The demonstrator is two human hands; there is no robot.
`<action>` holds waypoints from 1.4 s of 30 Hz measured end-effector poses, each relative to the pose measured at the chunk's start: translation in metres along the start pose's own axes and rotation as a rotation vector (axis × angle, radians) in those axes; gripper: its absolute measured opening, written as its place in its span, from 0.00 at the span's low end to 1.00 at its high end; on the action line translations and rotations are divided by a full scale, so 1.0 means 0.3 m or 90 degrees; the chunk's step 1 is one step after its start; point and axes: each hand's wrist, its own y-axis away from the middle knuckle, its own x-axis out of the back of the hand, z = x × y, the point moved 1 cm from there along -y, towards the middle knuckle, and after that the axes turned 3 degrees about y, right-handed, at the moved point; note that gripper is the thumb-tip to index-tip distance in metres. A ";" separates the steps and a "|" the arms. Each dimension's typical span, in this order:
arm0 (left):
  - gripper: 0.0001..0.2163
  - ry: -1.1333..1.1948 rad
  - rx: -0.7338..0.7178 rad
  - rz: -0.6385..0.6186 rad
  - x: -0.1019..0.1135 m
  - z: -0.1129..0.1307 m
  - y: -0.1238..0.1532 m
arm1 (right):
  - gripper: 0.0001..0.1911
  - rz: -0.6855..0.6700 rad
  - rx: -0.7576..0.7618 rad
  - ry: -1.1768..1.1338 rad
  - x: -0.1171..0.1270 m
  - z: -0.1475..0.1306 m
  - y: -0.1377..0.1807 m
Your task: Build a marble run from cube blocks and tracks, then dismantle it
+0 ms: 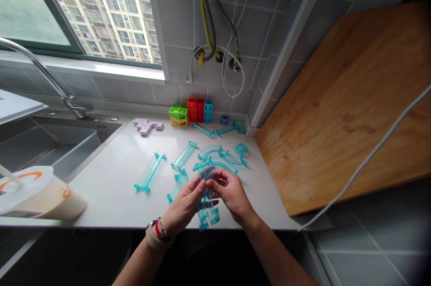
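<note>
Both hands hold one curved, clear turquoise track piece (206,207) just above the front edge of the white counter (111,187). My left hand (183,205) grips its left side with closed fingers; a watch and a red band sit on that wrist. My right hand (230,194) pinches its upper end from the right. Several more turquoise track pieces lie beyond the hands: a straight one (150,172), another straight one (183,156), a curved one (177,183) and a cluster of curves (222,156).
Green (178,114), red (195,110) and blue (208,111) cube blocks stand against the tiled wall, with lilac pieces (147,126) to their left. A sink (43,142) with a tap lies left, a lidded cup (37,194) at front left, a wooden board (343,106) right.
</note>
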 end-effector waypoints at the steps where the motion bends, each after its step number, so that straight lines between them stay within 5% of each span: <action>1: 0.24 -0.001 0.006 0.005 -0.002 0.002 0.002 | 0.24 -0.002 0.003 -0.003 -0.001 0.003 0.000; 42: 0.25 -0.014 -0.002 0.079 -0.022 0.016 -0.008 | 0.23 0.085 -0.011 -0.072 -0.028 0.033 0.013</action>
